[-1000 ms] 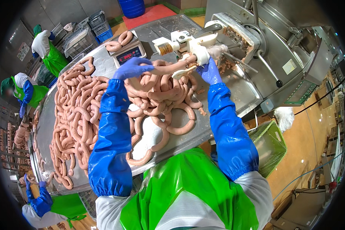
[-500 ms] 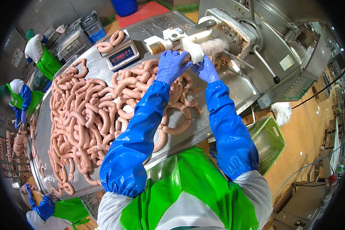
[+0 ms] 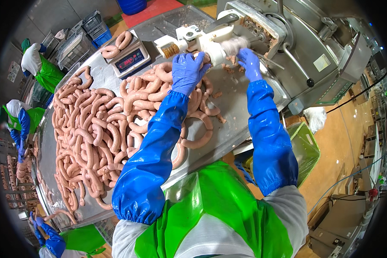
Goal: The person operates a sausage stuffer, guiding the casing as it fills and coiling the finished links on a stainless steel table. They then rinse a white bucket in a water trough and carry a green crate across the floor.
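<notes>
We list: left blue-gloved hand (image 3: pixel 186 74), fingers curled at white plastic nozzle (image 3: pixel 216 53), grip hidden; right blue-gloved hand (image 3: pixel 251 65), fingers half-open beside ruffled whitish casing (image 3: pixel 235 45); curved pink sausages (image 3: pixel 88 138), heaped on grey metal desk (image 3: pixel 231 105).

Thin violet-blue gloves (image 3: pixel 184 79) cover the left hand (image 3: pixel 188 72) and right hand (image 3: pixel 251 66), meeting glossy, wrinkled blue oversleeves (image 3: pixel 152 139) — each ending in a gathered, elastic-looking hem (image 3: pixel 136 216). A white garment (image 3: pixel 290 215) shows beyond them and in the pointed opening of a shiny bright-green apron (image 3: pixel 234 195) — its folds catching the light.
</notes>
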Demonstrator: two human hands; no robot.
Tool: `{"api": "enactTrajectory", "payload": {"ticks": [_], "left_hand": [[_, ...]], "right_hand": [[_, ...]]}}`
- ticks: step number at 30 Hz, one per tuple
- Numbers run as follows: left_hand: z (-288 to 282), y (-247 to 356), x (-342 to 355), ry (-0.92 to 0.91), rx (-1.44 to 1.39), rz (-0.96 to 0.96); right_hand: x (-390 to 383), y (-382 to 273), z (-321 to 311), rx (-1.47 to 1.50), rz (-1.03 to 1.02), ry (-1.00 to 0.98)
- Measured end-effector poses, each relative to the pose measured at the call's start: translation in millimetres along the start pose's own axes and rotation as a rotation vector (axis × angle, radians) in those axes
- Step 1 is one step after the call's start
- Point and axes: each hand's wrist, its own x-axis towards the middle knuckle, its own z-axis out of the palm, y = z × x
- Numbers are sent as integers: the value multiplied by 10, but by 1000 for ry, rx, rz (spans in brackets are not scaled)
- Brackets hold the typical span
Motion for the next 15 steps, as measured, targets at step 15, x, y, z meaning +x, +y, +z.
{"api": "enactTrajectory", "payload": {"ticks": [15], "left_hand": [[-83,39,-5,154,80,-44]], "right_hand": [[-22,125,-32,-171,-57,-106]]}}
